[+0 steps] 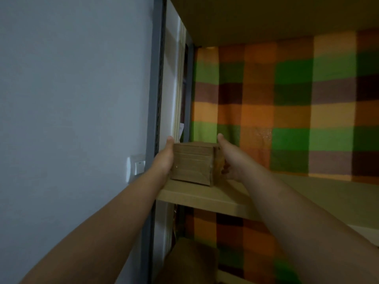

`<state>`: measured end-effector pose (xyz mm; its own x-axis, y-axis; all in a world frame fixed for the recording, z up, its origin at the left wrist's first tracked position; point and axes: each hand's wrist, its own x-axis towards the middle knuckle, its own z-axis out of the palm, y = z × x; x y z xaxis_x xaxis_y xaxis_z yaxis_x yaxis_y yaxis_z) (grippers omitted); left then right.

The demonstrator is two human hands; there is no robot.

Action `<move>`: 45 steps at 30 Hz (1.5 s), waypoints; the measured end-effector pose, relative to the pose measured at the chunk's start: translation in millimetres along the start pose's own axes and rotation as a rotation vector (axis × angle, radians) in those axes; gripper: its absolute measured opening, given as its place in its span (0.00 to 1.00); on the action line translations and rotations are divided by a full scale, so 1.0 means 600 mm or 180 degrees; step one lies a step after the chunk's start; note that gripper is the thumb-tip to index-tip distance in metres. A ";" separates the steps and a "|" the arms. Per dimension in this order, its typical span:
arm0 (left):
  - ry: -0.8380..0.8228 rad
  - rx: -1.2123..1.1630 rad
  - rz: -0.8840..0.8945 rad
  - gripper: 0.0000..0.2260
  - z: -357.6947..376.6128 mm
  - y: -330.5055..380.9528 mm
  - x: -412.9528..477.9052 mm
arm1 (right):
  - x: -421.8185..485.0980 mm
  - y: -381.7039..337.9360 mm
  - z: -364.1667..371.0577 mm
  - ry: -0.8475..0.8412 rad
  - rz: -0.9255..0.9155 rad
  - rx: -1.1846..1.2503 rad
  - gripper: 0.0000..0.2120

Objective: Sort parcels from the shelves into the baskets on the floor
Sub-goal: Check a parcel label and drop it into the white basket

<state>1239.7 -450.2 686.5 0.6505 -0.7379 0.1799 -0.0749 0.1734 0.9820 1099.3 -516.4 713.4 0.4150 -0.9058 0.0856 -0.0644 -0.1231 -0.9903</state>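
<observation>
Both hands (164, 158) — around parcel (192, 162)

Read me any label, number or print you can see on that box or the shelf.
None readable. The cardboard box held between the left hand and right hand shows plain brown sides with tape, no legible label. The shelf and checked cloth bear no text.

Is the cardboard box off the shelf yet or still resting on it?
Still on it: the cardboard box sits at the shelf edge, left hand and right hand on its sides.
</observation>
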 end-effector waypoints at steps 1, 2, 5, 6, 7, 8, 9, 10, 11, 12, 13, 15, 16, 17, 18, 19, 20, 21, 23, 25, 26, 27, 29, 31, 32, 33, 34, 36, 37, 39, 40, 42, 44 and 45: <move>-0.0146 -0.0282 -0.0141 0.31 -0.001 0.003 0.003 | 0.001 -0.002 0.008 -0.0005 0.0064 -0.0012 0.32; -0.0276 -0.0442 -0.0221 0.30 -0.001 0.005 0.004 | 0.003 -0.002 0.016 -0.0031 0.0119 -0.0056 0.32; -0.0407 -0.0310 -0.0250 0.26 0.003 0.011 -0.002 | 0.003 0.005 0.034 -0.0044 0.0146 -0.0292 0.33; -0.0398 -0.0269 -0.0246 0.25 0.005 0.013 -0.005 | 0.007 0.009 0.034 -0.0032 0.0074 -0.0308 0.33; -0.0400 -0.0267 -0.0246 0.26 0.006 0.014 -0.008 | 0.006 0.013 0.032 -0.0019 -0.0006 -0.0305 0.34; -0.0428 -0.0273 -0.0249 0.26 0.007 0.016 -0.013 | 0.004 0.016 0.029 0.0011 -0.0068 -0.0306 0.34; -0.0458 -0.0292 -0.0232 0.26 0.007 0.017 -0.021 | 0.001 0.020 0.022 0.0066 -0.0140 -0.0285 0.35; -0.0452 -0.0330 -0.0184 0.25 0.006 0.018 -0.030 | -0.004 0.024 0.014 0.0117 -0.0229 -0.0262 0.35; -0.0432 -0.0358 -0.0120 0.24 0.007 0.019 -0.036 | -0.009 0.027 0.007 0.0179 -0.0332 -0.0194 0.35; -0.0420 -0.0395 -0.0040 0.23 0.007 0.020 -0.040 | -0.014 0.030 0.001 0.0249 -0.0433 -0.0119 0.33; -0.0406 -0.0425 0.0054 0.21 0.007 0.021 -0.047 | -0.019 0.033 -0.005 0.0326 -0.0537 -0.0066 0.30; -0.0381 -0.0379 0.0257 0.16 0.010 0.021 -0.062 | -0.033 0.042 -0.020 0.0389 -0.0699 0.0097 0.19; -0.0374 -0.0333 0.0373 0.14 0.014 0.020 -0.070 | -0.042 0.046 -0.028 0.0382 -0.0777 0.0227 0.13; -0.0358 -0.0317 0.0481 0.14 0.016 0.017 -0.078 | -0.050 0.050 -0.035 0.0368 -0.0854 0.0327 0.10; -0.0364 -0.0314 0.0569 0.14 0.018 0.014 -0.085 | -0.055 0.054 -0.042 0.0371 -0.0926 0.0384 0.08; -0.0402 -0.0320 0.0635 0.14 0.021 0.011 -0.094 | -0.064 0.057 -0.050 0.0391 -0.0986 0.0383 0.07; -0.0477 -0.0327 0.0699 0.15 0.022 0.009 -0.100 | -0.070 0.060 -0.055 0.0413 -0.1046 0.0354 0.07; -0.0568 -0.0352 0.0755 0.16 0.025 0.007 -0.109 | -0.077 0.064 -0.062 0.0422 -0.1112 0.0335 0.07; -0.0689 -0.0389 0.0857 0.15 0.029 0.007 -0.125 | -0.088 0.067 -0.074 0.0404 -0.1197 0.0325 0.07; -0.0657 -0.0403 0.0930 0.14 0.034 0.007 -0.138 | -0.099 0.069 -0.084 0.0358 -0.1288 0.0375 0.06; -0.0597 -0.0411 0.0959 0.15 0.037 0.007 -0.144 | -0.107 0.068 -0.089 0.0321 -0.1312 0.0472 0.07; -0.0532 -0.0433 0.0999 0.16 0.038 0.006 -0.150 | -0.112 0.067 -0.092 0.0282 -0.1321 0.0602 0.09; -0.0408 -0.0506 0.1049 0.17 0.040 0.004 -0.160 | -0.124 0.064 -0.099 0.0200 -0.1416 0.0720 0.10; -0.0376 -0.0581 0.1052 0.16 0.039 0.005 -0.169 | -0.130 0.063 -0.104 0.0167 -0.1486 0.0646 0.05; -0.0410 -0.0657 0.1018 0.16 0.039 0.006 -0.173 | -0.131 0.063 -0.106 0.0189 -0.1429 0.0618 0.06; -0.0462 -0.0790 0.0975 0.16 0.038 0.008 -0.176 | -0.131 0.063 -0.108 0.0190 -0.1307 0.0591 0.15; -0.0519 -0.0940 0.0919 0.17 0.035 0.009 -0.178 | -0.129 0.064 -0.110 0.0178 -0.1115 0.0618 0.27; -0.0640 -0.1095 0.0848 0.17 0.031 0.010 -0.181 | -0.130 0.066 -0.116 -0.0012 -0.0767 0.0785 0.46; -0.0693 -0.1089 0.0838 0.17 0.029 0.009 -0.183 | -0.133 0.066 -0.117 -0.0214 -0.0720 0.0862 0.47; -0.0714 -0.0976 0.0893 0.17 0.029 0.009 -0.189 | -0.138 0.065 -0.115 -0.0482 -0.0799 0.0983 0.39; -0.0614 -0.0854 0.0952 0.17 0.030 0.007 -0.190 | -0.138 0.065 -0.111 -0.0437 -0.0889 0.0963 0.34; -0.0251 -0.0446 0.1134 0.19 0.033 0.007 -0.190 | -0.139 0.064 -0.103 -0.0124 -0.1097 0.0768 0.28; -0.0156 0.0025 0.1295 0.24 0.039 0.008 -0.191 | -0.144 0.061 -0.099 0.0055 -0.1285 0.0606 0.26; -0.0274 0.0185 0.1302 0.29 0.042 0.009 -0.195 | -0.146 0.060 -0.098 0.0079 -0.1359 0.0590 0.25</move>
<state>1143.7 -379.4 672.1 0.4930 -0.6681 0.5572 -0.3579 0.4280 0.8299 1007.1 -465.4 676.7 0.3472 -0.7995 0.4901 0.2717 -0.4144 -0.8686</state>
